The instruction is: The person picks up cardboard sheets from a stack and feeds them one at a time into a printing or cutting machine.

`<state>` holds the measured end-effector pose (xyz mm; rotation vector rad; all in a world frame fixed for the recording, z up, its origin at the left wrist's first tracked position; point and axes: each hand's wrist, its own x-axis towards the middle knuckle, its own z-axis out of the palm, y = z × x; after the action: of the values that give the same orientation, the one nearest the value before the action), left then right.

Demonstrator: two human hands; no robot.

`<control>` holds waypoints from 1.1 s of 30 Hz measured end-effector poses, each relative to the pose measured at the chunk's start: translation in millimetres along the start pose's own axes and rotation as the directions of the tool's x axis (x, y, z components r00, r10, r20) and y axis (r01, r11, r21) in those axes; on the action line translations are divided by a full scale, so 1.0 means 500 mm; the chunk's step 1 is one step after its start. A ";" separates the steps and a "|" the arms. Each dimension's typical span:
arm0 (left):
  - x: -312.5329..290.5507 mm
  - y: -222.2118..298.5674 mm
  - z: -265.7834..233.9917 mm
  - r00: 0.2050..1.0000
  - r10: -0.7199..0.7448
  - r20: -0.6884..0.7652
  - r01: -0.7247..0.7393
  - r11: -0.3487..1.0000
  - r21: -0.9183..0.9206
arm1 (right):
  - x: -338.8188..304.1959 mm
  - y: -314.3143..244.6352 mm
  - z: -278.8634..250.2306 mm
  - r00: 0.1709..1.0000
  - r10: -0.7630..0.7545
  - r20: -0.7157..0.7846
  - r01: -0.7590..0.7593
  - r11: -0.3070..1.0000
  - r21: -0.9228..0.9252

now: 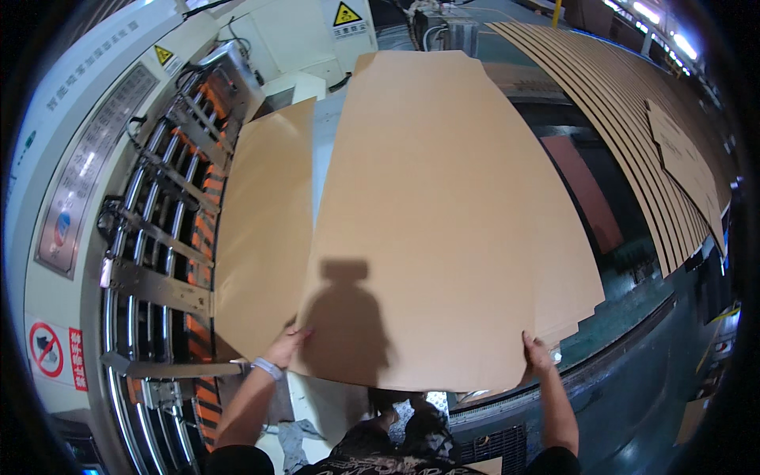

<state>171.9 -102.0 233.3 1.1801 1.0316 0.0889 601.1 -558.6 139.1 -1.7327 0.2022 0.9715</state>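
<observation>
A large brown cardboard sheet [419, 214] stretches away in front of me. My left hand [286, 347] is closed on its near left edge, and a pale band circles that wrist. At the near right corner my right hand [537, 352] grips the same sheet, thumb on top. The fingers of both hands are partly hidden under the cardboard. To the left, a second cardboard sheet [265, 222] lies flat against the machine's rollers. More cardboard [566, 269] with stepped corners shows beneath the held sheet on the right. A dark shadow falls across the held sheet.
At the left stands a white machine [87, 103] with shiny metal rollers [134, 317], crossing metal arms [158, 289] and orange-black striped edging [207, 210]. A tall stack of cardboard [609, 103] rises at the far right. Warning signs [346, 16] mark the panels.
</observation>
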 end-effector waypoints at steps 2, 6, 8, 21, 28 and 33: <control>-0.129 0.101 -0.034 0.994 -0.091 -0.066 0.093 0.995 0.021 | -0.090 0.065 0.109 0.967 0.236 -0.091 -0.224 0.966 0.125; -0.424 0.343 -0.092 0.985 0.077 -0.157 0.014 0.860 0.510 | -0.152 0.305 0.339 0.975 0.121 0.187 -0.138 0.987 0.082; -0.569 0.444 -0.067 0.953 0.206 -0.220 -0.046 0.820 0.570 | -0.230 0.284 0.510 0.921 0.276 0.274 -0.355 0.884 0.304; -0.665 0.410 0.236 0.877 0.359 -0.318 -0.109 0.795 0.597 | -0.219 0.319 0.819 0.874 0.348 0.338 -0.338 0.937 -0.089; -0.615 0.352 0.266 0.884 0.365 -0.291 -0.128 0.790 0.599 | -0.090 0.454 0.814 0.950 0.202 0.237 -0.208 0.978 0.000; -0.644 0.340 0.284 0.892 0.350 -0.286 -0.075 0.739 0.670 | -0.115 0.454 0.807 0.871 0.321 0.371 -0.301 0.947 -0.111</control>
<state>163.4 -307.1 566.2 1.9856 1.3291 0.1717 231.3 -320.5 -16.5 -1.5408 0.2049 1.5477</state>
